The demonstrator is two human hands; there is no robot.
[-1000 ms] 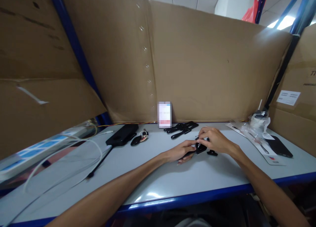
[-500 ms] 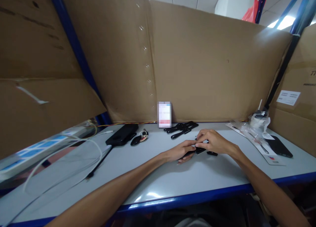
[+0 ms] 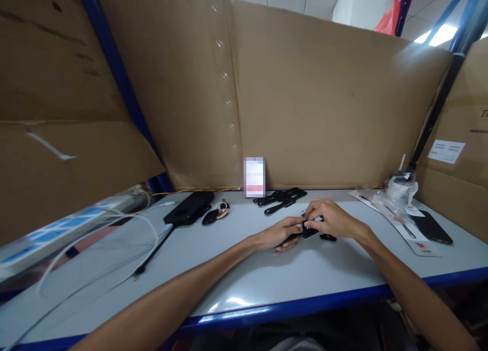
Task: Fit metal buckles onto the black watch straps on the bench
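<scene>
Your left hand [image 3: 280, 234] and right hand [image 3: 332, 220] meet mid-table, both resting on the grey table [image 3: 244, 274], probably for steadiness. The fingers of each hand close on a small black part [image 3: 307, 232], pinching it from either side, low against the surface. A loose black piece [image 3: 328, 237] lies just beside it at 3 o'clock. At 12 o'clock, a cluster of black parts [image 3: 280, 197] sits within reach. At 2 o'clock, a clear plastic bag [image 3: 400, 187] holds something pale and coiled; you cannot tell what.

A small black part [image 3: 308, 232] lies flat on the grey table [image 3: 267, 274].
</scene>
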